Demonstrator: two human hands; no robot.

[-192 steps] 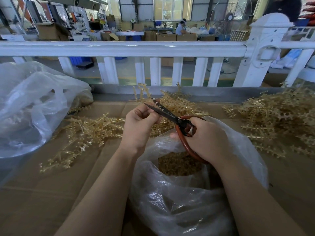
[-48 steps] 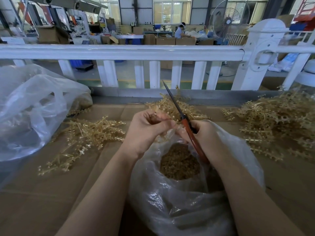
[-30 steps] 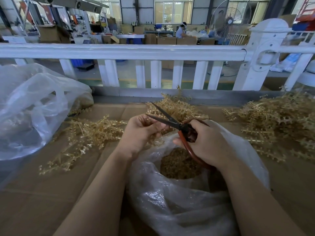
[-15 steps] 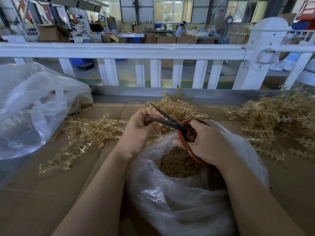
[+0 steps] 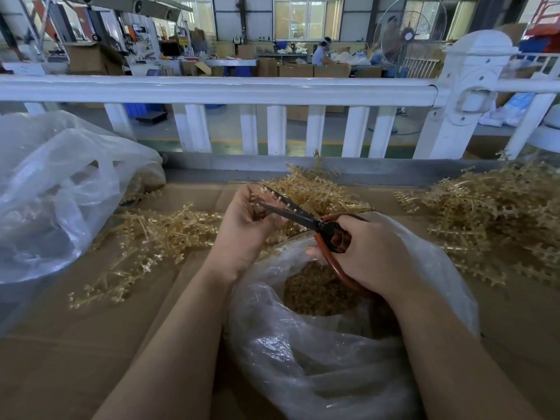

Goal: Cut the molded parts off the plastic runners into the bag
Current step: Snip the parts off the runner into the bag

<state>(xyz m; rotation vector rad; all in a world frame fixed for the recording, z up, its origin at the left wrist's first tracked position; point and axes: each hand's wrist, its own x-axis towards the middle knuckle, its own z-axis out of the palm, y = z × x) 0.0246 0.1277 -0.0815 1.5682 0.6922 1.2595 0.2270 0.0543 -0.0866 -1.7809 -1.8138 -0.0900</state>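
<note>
Over the open bag (image 5: 348, 374), both your hands are at work. Your left hand (image 5: 245, 228) has its fingers curled round a runner (image 5: 274, 194), pinching it w/ small amber parts along it; the piece sits just above the bag's mouth. Your right hand (image 5: 368, 253) grips the scissors (image 5: 306, 218) by the red handles, fingers through the loops. Blades slightly apart, tips at the runner, right by your left fingers. Cut parts (image 5: 318, 291) lie loose inside the bag, visible thru the opening. Bag stands on cardboard (image 5: 60, 344) btwn your forearms.

Runner piles: one left of your hands (image 5: 157, 234), one behind them (image 5: 315, 192), a larger heap far right (image 5: 491, 216). Second clear bag (image 5: 51, 189) at far left, crumpled, contents unclear. White railing (image 5: 218, 89) runs across behind the bench.
</note>
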